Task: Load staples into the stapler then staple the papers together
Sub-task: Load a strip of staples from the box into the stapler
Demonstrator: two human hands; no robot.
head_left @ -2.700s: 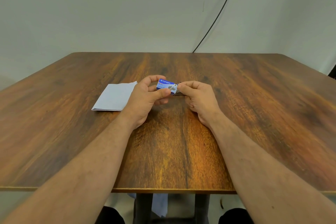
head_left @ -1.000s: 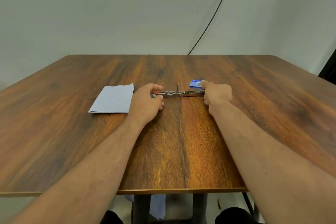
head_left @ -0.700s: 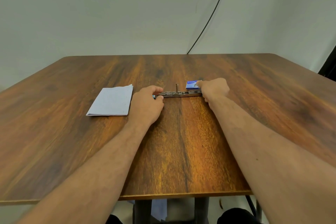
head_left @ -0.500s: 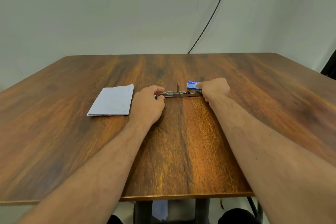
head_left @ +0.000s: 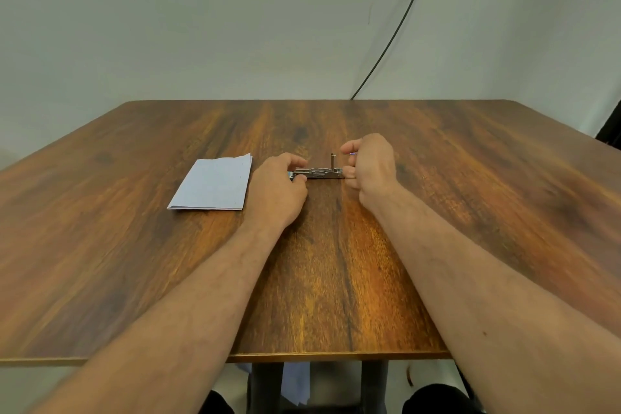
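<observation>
Left hand point(head_left: 275, 190) pinches opened stapler point(head_left: 317, 173) end on table point(head_left: 336, 279); right hand point(head_left: 369, 165) fisted beside; papers point(head_left: 213, 185) left.

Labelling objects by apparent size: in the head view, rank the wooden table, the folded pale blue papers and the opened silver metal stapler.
1. Wooden table
2. Folded pale blue papers
3. Opened silver metal stapler, partly hidden by both hands

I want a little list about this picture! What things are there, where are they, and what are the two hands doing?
table: brown wood
papers: light blue stack, lying flat left of the hands, untouched
stapler: metal, opened out flat between the hands
left hand: pinching the stapler's left end
right hand: curled at the stapler's right end, something small and blue in its fingers
staples loaded: cannot tell
wall: pale, with a black cable
</observation>
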